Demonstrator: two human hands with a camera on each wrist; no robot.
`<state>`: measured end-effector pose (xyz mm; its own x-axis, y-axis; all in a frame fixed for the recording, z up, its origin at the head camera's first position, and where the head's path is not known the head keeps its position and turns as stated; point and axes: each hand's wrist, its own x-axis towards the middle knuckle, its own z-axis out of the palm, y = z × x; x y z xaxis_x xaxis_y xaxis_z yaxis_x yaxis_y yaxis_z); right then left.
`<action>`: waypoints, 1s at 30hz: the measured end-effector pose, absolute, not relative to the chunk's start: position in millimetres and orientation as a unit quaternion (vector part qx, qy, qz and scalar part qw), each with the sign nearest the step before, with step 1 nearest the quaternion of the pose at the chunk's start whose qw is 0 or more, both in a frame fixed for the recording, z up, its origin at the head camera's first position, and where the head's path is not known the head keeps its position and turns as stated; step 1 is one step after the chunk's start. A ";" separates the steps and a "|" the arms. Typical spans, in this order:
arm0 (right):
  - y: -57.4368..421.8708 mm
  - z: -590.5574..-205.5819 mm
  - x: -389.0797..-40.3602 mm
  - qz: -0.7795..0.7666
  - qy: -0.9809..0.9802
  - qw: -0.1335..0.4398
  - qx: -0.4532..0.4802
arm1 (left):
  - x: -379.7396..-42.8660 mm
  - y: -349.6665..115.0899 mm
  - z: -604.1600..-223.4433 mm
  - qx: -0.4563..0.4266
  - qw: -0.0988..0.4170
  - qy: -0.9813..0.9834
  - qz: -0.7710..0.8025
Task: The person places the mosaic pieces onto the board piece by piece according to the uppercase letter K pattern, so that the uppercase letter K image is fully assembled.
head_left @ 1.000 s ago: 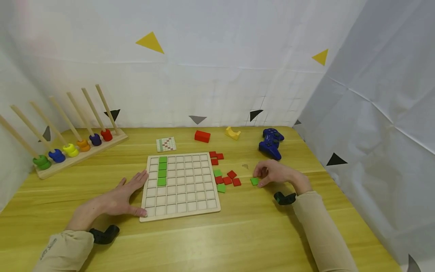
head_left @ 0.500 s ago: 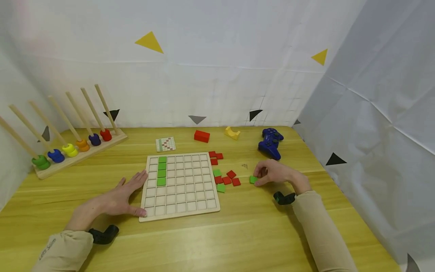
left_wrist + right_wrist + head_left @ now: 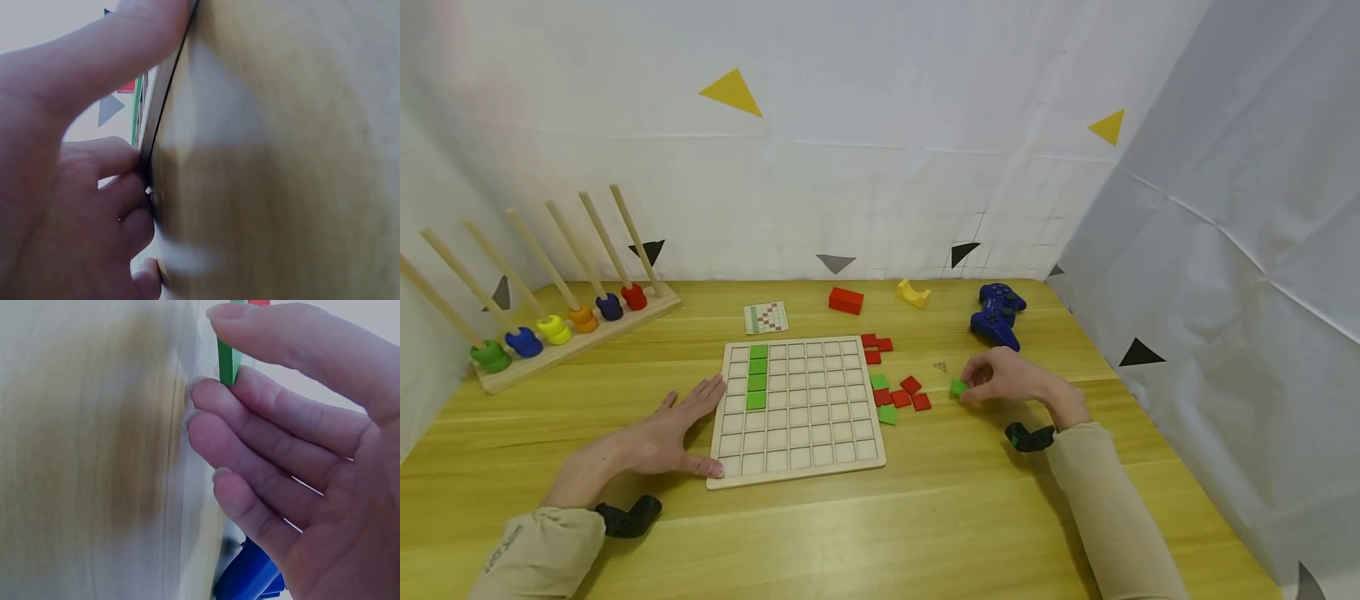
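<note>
A wooden grid board (image 3: 805,477) lies mid-table, with several green tiles (image 3: 757,367) in a column of its cells. My left hand (image 3: 658,437) rests at the board's left edge, fingers spread, thumb on the near corner. To the right of the board my right hand (image 3: 1003,379) pinches a green tile (image 3: 957,387) between thumb and fingers. In the right wrist view that green tile (image 3: 227,362) stands on edge between thumb and fingertips, its far end hidden behind the thumb. Loose red tiles (image 3: 900,398) and green tiles (image 3: 887,415) lie beside the board's right edge.
Behind the board are a small pattern card (image 3: 766,318), a red block (image 3: 846,301) and a yellow arch block (image 3: 913,293). A blue game controller (image 3: 997,315) lies beyond my right hand. At the left stands a wooden peg rack (image 3: 583,333) with coloured rings.
The green tile in my right hand has slid slightly left and away from me, and it now looks tilted up in the fingers. My left hand has stayed in place.
</note>
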<state>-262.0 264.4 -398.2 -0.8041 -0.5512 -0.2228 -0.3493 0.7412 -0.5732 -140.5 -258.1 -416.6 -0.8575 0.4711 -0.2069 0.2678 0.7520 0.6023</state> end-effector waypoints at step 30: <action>126.1 -360.0 -245.4 -0.238 0.885 0.182 -0.356 | -141.9 -259.3 -418.4 0.199 0.174 0.921 0.287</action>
<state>-245.4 126.1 -360.0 -0.6800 -0.7170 -0.1535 -0.5435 0.6333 -0.5509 -141.9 -259.3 -418.4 -0.8603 0.4661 -0.2062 0.2663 0.7561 0.5979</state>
